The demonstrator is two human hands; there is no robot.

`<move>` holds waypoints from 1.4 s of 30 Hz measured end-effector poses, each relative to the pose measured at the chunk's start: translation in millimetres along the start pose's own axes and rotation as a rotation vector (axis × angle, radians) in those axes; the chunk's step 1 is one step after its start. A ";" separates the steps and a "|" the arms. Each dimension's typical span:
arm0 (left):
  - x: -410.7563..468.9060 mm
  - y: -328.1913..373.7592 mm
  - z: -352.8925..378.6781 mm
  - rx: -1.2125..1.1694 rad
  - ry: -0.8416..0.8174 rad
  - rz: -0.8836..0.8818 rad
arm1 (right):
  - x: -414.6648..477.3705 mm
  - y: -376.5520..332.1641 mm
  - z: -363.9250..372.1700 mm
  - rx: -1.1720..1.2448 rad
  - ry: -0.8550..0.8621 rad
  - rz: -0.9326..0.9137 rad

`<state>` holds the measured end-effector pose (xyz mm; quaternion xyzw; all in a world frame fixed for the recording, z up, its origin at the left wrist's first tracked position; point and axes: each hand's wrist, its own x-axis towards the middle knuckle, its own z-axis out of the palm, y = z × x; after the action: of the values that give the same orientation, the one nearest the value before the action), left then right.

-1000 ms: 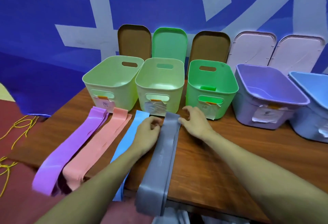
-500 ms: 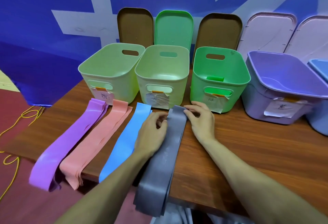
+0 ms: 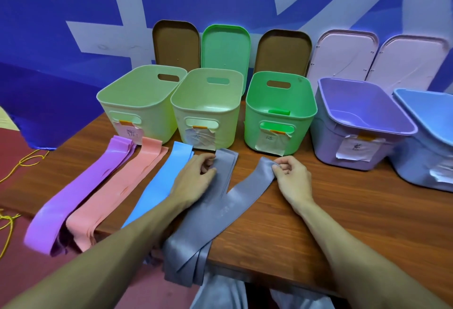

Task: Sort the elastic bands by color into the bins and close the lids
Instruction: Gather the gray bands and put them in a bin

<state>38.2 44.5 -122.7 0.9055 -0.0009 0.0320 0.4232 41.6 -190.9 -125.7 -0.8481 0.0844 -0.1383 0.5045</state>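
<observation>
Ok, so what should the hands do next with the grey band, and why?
Probably draw the single grey band fully off the grey pile. The right hand pinches its far end, fanned away, while the left hand holds the pile down; the near ends overlap at the table edge. Which bin takes grey, I cannot tell.

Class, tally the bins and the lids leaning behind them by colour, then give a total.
Pale green bins: 2
Bright green bin: 1
Purple bin: 1
Blue bin: 1
Brown lids: 2
Green lid: 1
Pink lids: 2
Total: 10
</observation>
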 end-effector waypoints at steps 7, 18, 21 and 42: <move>30.4 11.2 11.9 0.116 0.056 -0.127 | -0.1 0.9 0.0 -0.045 0.011 -0.040; 20.2 13.7 15.0 -0.231 0.290 -0.030 | 3.4 3.4 -0.6 0.026 0.005 -0.006; 12.5 17.8 2.9 -0.275 0.244 -0.026 | -0.3 -2.5 -4.1 0.035 -0.029 0.012; -30.0 162.5 -183.7 -0.287 0.113 0.367 | -27.3 -263.5 -69.9 0.723 -0.261 -0.119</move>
<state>-6.9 80.2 117.5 0.8175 -0.1464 0.1588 0.5339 -5.6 -115.7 133.5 -0.6295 -0.0838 -0.0792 0.7684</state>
